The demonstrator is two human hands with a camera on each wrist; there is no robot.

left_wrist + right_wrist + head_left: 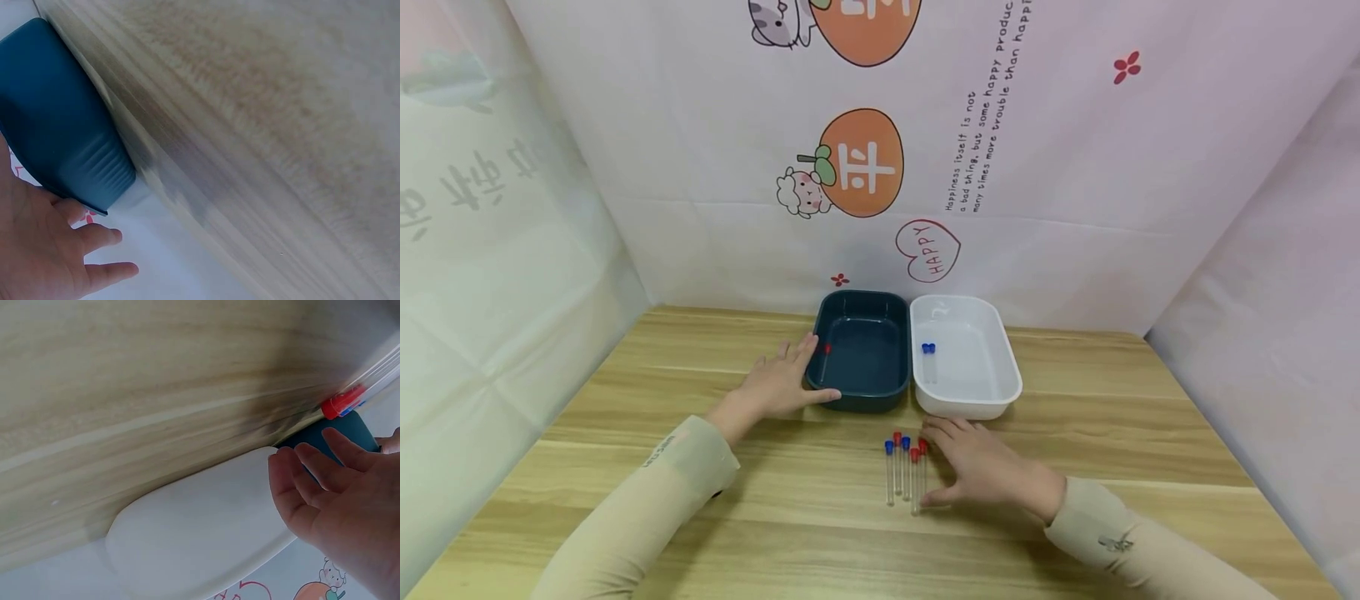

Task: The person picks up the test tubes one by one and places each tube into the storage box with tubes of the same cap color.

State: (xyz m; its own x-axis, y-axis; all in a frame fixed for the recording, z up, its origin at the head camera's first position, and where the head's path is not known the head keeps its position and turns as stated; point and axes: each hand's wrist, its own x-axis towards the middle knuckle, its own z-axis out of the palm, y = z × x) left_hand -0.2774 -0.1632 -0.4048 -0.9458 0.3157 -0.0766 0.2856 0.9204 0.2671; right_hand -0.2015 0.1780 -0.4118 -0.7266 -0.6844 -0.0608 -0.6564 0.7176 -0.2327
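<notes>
My left hand rests with spread fingers at the left near corner of the dark teal tray, its thumb over the near rim. Inside that tray lies a red-capped tube. Several clear tubes with red and blue caps lie side by side on the table in front of the trays. Just right of them is my right hand, fingers loosely bent and thumb close to the tubes; it grips nothing. In the right wrist view, a red cap shows beyond the fingertips, apart from them.
A white tray stands against the teal one, on its right, with two blue-capped tubes inside. Behind both trays rises a printed cloth backdrop. The wooden table extends to either side.
</notes>
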